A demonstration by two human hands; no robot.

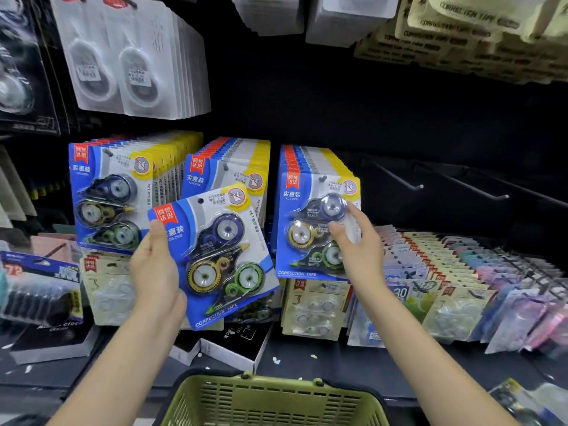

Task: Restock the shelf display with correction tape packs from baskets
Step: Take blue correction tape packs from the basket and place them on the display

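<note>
My left hand (155,265) grips a blue correction tape pack (215,256) by its left edge and holds it tilted in front of the middle hanging stack (233,161). The pack shows purple, yellow and green tape rollers. My right hand (356,241) holds the right edge of the front pack (310,229) of the right hanging stack, thumb on its face. A third stack of the same packs (104,195) hangs at the left. A green plastic basket (270,401) sits at the bottom centre below my arms.
Bare metal hooks (415,187) stick out to the right of the stacks. Rows of other carded packs (461,272) lean on the lower shelf at the right. White and beige packs hang overhead. Black boxes (233,345) lie on the shelf front.
</note>
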